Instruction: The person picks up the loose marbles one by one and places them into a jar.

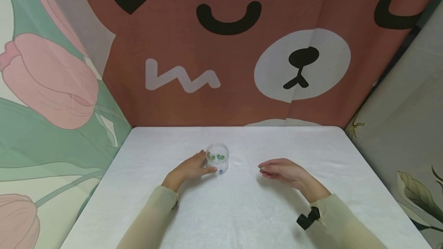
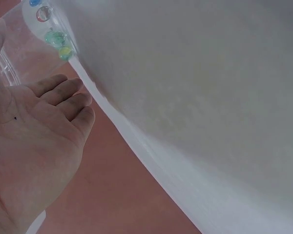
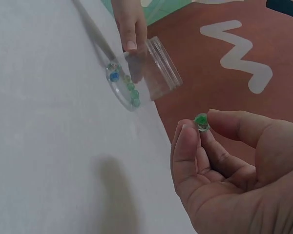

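A clear plastic jar (image 1: pixel 224 166) stands upright on the white table with several glass marbles (image 3: pixel 132 91) at its bottom, mostly green, one of them blue (image 3: pixel 114 77). My left hand (image 1: pixel 189 169) holds the jar from its left side, thumb in front and fingers round the back. To the right of the jar and apart from it, my right hand (image 1: pixel 285 172) pinches a green marble (image 3: pixel 201 121) between thumb and fingertips. The open rim of the jar (image 3: pixel 167 63) shows no lid. In the left wrist view the left palm (image 2: pixel 34 131) faces the camera.
The white-covered table (image 1: pixel 238 214) ends at the back against a brown bear-print curtain (image 1: pixel 238 107). A floral curtain (image 1: pixel 52 87) hangs along the left, another (image 1: pixel 408 126) along the right. A black device (image 1: pixel 308 218) sits at the right wrist.
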`<state>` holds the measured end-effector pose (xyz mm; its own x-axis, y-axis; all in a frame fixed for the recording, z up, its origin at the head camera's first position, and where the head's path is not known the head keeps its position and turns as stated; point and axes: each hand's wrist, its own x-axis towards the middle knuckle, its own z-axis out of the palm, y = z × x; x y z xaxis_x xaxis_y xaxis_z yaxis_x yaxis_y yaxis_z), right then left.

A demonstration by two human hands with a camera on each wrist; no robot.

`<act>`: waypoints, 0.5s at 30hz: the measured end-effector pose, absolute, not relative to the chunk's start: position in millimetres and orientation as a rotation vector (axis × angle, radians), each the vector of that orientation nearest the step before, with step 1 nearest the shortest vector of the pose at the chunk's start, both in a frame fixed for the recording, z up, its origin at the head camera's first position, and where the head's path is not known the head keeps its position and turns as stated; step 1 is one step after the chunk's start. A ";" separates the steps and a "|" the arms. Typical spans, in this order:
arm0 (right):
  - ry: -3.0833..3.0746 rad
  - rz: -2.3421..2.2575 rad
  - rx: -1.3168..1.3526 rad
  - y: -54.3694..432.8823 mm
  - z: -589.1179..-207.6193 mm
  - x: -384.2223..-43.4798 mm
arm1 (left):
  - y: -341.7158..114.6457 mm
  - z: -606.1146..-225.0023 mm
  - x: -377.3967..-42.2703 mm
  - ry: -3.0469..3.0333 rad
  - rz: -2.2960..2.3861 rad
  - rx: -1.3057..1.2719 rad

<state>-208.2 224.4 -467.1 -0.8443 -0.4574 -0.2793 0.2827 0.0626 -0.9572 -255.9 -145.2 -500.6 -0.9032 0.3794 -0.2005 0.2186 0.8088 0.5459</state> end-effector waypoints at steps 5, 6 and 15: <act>1.807 -1.840 -0.154 213.1 -462.4 -211.8 | -144.8 -501.0 -256.0 2.696 0.761 0.451; 1.804 -1.842 -0.149 211.0 -461.6 -212.7 | -144.8 -500.8 -255.8 2.697 0.761 0.454; 1.785 -1.878 -0.127 194.6 -455.5 -222.4 | -144.7 -498.6 -253.7 2.703 0.762 0.459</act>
<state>-222.4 194.6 -455.5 -0.8496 -0.4392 -0.2921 0.3140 0.0238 -0.9491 -253.7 -144.7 -498.6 -0.9056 0.3777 -0.1929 0.2213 0.8089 0.5447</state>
